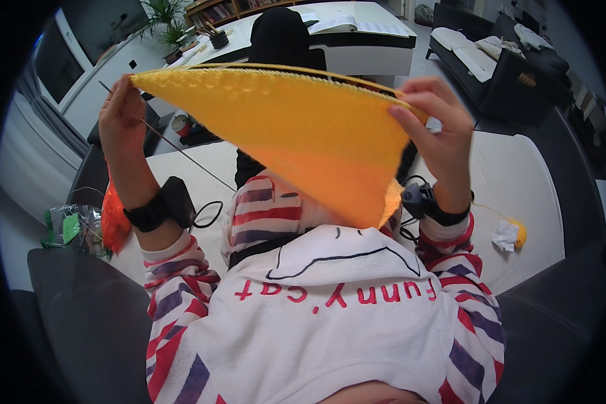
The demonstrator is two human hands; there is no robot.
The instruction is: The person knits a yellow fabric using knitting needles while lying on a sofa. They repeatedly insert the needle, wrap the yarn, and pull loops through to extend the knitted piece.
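A triangular piece of yellow-orange knitting point(293, 126) is stretched between my two hands, its long top edge nearly level and its point hanging towards my lap. My left hand point(122, 113) pinches the far left corner. A thin knitting needle point(187, 154) passes through that same hand and slants down towards my knee. At the other end, my right hand point(437, 118) grips the top edge between thumb and fingers. A yellow strand runs along the top edge; whether a second needle lies within the stitches I cannot tell. Fabric hides part of my lap.
A yellow yarn ball point(521, 235) with a white paper band sits on the sofa cover point(515, 177) at right, trailing yarn. At left lie an orange bag point(115, 217) and a clear plastic bag point(73, 230). Ahead stand a black chair point(281, 38) and a white desk point(368, 55).
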